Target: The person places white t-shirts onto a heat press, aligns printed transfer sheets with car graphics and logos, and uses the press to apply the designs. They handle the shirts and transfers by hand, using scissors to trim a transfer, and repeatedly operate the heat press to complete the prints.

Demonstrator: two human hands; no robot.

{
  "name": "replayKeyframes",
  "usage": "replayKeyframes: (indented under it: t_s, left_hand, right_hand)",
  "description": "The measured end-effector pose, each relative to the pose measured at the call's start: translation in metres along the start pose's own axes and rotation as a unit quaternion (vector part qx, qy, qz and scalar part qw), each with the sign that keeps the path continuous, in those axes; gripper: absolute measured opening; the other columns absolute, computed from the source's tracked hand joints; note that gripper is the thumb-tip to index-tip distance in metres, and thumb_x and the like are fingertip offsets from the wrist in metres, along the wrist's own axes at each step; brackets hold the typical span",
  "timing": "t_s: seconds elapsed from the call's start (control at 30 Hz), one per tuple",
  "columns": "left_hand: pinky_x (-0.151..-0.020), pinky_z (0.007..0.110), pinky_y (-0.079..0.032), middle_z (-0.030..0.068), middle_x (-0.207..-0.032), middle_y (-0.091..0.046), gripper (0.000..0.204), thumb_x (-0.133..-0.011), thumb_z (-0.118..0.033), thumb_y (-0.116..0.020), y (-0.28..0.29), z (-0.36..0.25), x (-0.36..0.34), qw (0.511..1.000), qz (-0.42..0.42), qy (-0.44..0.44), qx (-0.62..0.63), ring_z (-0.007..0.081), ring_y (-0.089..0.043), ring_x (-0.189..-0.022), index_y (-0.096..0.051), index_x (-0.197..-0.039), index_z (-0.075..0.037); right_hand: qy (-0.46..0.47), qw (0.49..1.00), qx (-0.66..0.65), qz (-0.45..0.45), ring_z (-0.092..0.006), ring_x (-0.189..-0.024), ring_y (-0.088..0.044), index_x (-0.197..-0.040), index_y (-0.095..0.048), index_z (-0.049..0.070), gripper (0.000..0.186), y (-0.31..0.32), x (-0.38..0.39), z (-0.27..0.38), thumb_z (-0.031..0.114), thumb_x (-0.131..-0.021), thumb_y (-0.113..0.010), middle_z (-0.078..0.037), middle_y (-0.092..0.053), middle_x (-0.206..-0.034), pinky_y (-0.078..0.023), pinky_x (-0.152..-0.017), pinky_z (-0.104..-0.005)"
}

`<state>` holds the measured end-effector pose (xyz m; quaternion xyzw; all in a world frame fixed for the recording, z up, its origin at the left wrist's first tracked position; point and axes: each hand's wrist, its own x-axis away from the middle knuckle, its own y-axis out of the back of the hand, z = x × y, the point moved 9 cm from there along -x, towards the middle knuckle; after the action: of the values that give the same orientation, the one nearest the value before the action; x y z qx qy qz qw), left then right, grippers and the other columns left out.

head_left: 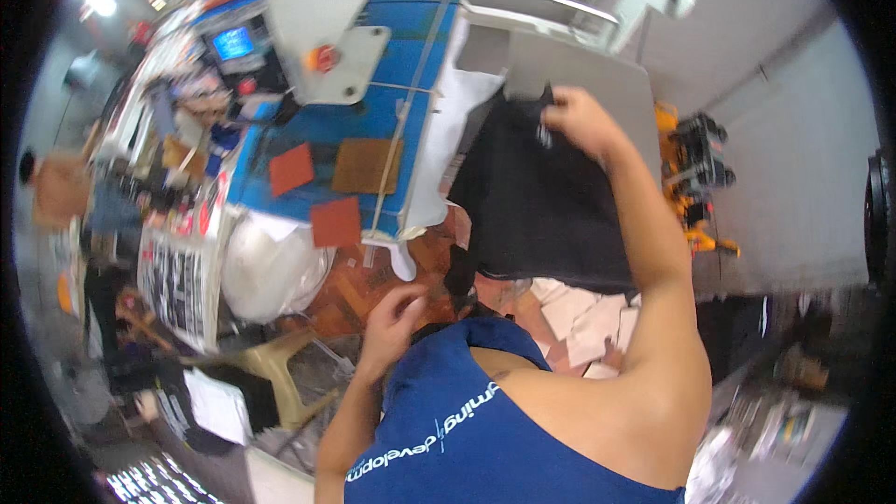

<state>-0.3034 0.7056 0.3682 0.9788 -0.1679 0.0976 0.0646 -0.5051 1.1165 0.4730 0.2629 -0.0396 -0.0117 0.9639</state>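
My right hand (pixel 579 121) pinches the top edge of a black cloth garment (pixel 537 205), which lies over the right part of a grey press platen (pixel 616 84) and hangs toward me. My left hand (pixel 397 317) is low in the middle, apart from the garment, its fingers loosely bent with nothing visible in them. A white sheet (pixel 453 93) lies between the garment and a blue board (pixel 373 47) on the left, which carries red squares (pixel 289 168) and a brown square (pixel 364 164).
The machine arm with a red knob (pixel 324 58) and a small screen (pixel 233 43) stand at the upper left. A beige plastic chair (pixel 289 373) is lower left, a person (pixel 58 189) at far left. A yellow wheeled machine (pixel 700 168) is at right; pale pieces (pixel 569 317) lie on the floor.
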Motion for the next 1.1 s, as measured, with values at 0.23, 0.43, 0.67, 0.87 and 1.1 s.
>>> replayKeyframes:
  t_s: [0.23, 0.43, 0.67, 0.87, 1.1]
  left_hand:
    - [-0.101, 0.038, -0.05, 0.02, -0.119, -0.069, 0.036, -0.104, -0.019, -0.064, -0.047, -0.143, 0.055, 0.932, -0.274, -0.221, 0.093, 0.0253, -0.065, -0.115, -0.06, -0.134, 0.001]
    - [-0.07, 0.042, -0.058, 0.0126, -0.086, -0.069, 0.036, -0.084, -0.014, -0.077, -0.017, -0.175, 0.167, 0.872, -0.306, -0.235, -0.303, 0.0276, -0.073, -0.078, -0.069, -0.119, -0.009]
    - [-0.054, 0.036, -0.05, 0.0049, -0.074, -0.059, 0.044, -0.08, -0.024, -0.077, -0.058, -0.227, 0.355, 0.694, -0.497, -0.226, -0.469, 0.0222, -0.062, -0.059, -0.072, -0.116, 0.0]
    - [-0.048, 0.034, -0.044, 0.0043, -0.064, -0.051, 0.031, -0.088, -0.021, -0.073, -0.184, -0.251, 0.462, 0.555, -0.651, -0.106, -0.507, 0.0191, -0.055, -0.052, -0.075, -0.106, 0.004]
    - [-0.067, 0.035, -0.055, 0.0102, -0.076, -0.069, 0.043, -0.095, -0.038, -0.076, -0.416, -0.245, 0.555, 0.01, -0.868, 0.154, -0.472, 0.0203, -0.063, -0.064, -0.065, -0.099, 0.003]
  right_hand:
    - [0.008, 0.955, -0.253, 0.154, -0.0194, -0.099, -0.067, -0.104, -0.071, 0.0, 0.035, -0.147, 0.229, 0.179, 0.031, -0.09, -0.079, -0.008, -0.071, -0.101, -0.055, -0.084, -0.0349]
    - [0.33, 0.815, -0.186, 0.438, -0.0311, -0.125, -0.062, -0.121, -0.069, 0.0, 0.06, -0.22, 0.277, 0.254, 0.021, -0.07, -0.092, -0.018, -0.068, -0.129, -0.047, -0.105, -0.0418]
    - [0.513, 0.513, -0.057, 0.686, -0.037, -0.106, -0.064, -0.094, -0.072, 0.003, 0.038, -0.353, 0.379, 0.233, 0.013, -0.06, -0.083, -0.015, -0.068, -0.108, -0.05, -0.091, -0.0436]
    - [0.604, 0.469, -0.135, 0.63, -0.0357, -0.117, -0.062, -0.1, -0.078, 0.005, 0.043, -0.44, 0.468, 0.115, 0.014, -0.058, -0.086, -0.014, -0.07, -0.117, -0.048, -0.098, -0.0438]
    - [0.625, 0.531, -0.152, 0.552, -0.029, -0.082, -0.066, -0.091, -0.067, 0.011, 0.027, -0.445, 0.498, 0.199, 0.005, -0.067, -0.078, -0.01, -0.064, -0.084, -0.054, -0.076, -0.0384]
